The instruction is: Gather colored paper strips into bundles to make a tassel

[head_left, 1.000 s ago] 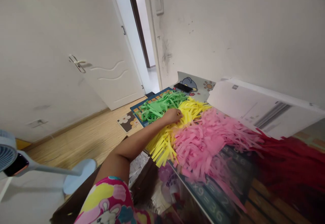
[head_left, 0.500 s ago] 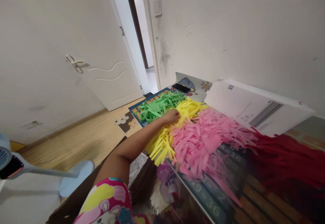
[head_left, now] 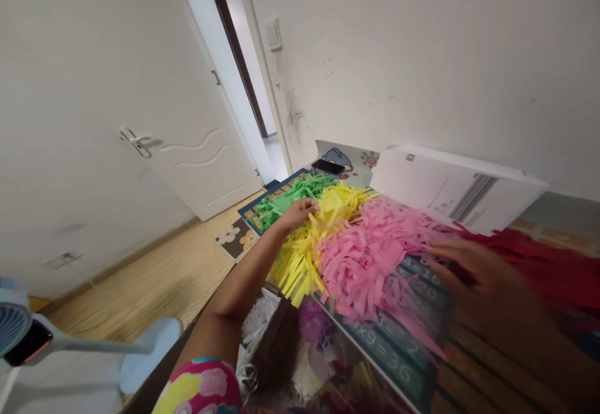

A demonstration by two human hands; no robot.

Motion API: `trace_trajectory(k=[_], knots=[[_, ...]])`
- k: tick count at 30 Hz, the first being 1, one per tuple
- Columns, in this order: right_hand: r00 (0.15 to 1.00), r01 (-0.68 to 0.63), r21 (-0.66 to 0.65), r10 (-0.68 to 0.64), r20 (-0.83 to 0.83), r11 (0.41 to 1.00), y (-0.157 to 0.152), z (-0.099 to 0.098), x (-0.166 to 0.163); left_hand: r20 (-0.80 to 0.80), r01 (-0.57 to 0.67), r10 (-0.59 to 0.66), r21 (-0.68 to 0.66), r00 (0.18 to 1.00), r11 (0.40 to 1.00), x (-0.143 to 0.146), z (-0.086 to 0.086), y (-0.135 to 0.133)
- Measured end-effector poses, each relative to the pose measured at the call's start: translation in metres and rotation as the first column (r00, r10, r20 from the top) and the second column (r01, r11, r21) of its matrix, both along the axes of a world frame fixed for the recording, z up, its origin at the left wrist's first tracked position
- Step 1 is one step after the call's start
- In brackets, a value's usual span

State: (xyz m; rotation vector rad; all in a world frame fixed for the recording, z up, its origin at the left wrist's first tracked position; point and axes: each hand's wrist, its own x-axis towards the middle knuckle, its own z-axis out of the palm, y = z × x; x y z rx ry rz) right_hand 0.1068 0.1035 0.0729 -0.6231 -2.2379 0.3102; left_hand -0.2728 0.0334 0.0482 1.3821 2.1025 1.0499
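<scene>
My left hand [head_left: 302, 211] is closed at the upper left edge of a heap of yellow paper strips [head_left: 302, 270], with its fingers pinched on some of them. Green strips [head_left: 295, 198] lie just beyond that hand. Pink strips [head_left: 356, 257] spread to the right of the yellow ones. Blurred by motion, my right hand [head_left: 482, 276] is over the table between the pink heap and dark red strips [head_left: 544, 264]. Its thumb and fingers look apart, and I see nothing held in it.
The strips lie on a printed table mat [head_left: 389, 364] with sums on it. At the back are a phone [head_left: 328, 167] and a white box-like package [head_left: 450, 182]. Below the table edge, an open box holds plastic-wrapped items [head_left: 260, 320]. A pale blue fan [head_left: 150, 351] stands left.
My right hand has come into view from the right, over the table. The left hand has shifted slightly left, still at the yellow strips. The view has turned a little.
</scene>
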Motion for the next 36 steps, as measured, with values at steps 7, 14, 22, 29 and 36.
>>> trace_trajectory(k=[7,14,22,29,36], knots=[[0.99,-0.125,-0.704,0.129,-0.047,0.699,0.015,-0.004,-0.154,-0.298,-0.102,0.121,0.076,0.947,0.992,0.01,0.015,-0.013],[0.997,-0.062,-0.877,-0.014,-0.078,0.476,0.046,-0.029,-0.186,-0.581,-0.022,0.083,0.112,0.809,0.994,0.042,0.029,-0.005],[0.988,-0.136,-0.933,-0.028,-0.154,0.334,0.045,-0.035,-0.192,-0.637,0.043,-0.107,-0.115,0.764,0.992,0.046,0.016,0.009],[0.986,-0.135,-0.924,-0.044,-0.161,0.358,0.043,-0.036,-0.191,-0.477,-0.041,-0.035,-0.148,0.878,0.988,0.019,0.006,0.005],[0.987,-0.132,-0.913,-0.031,-0.156,0.387,0.041,-0.041,-0.197,-0.173,-0.034,0.015,-0.111,0.985,0.993,0.012,-0.01,0.007]])
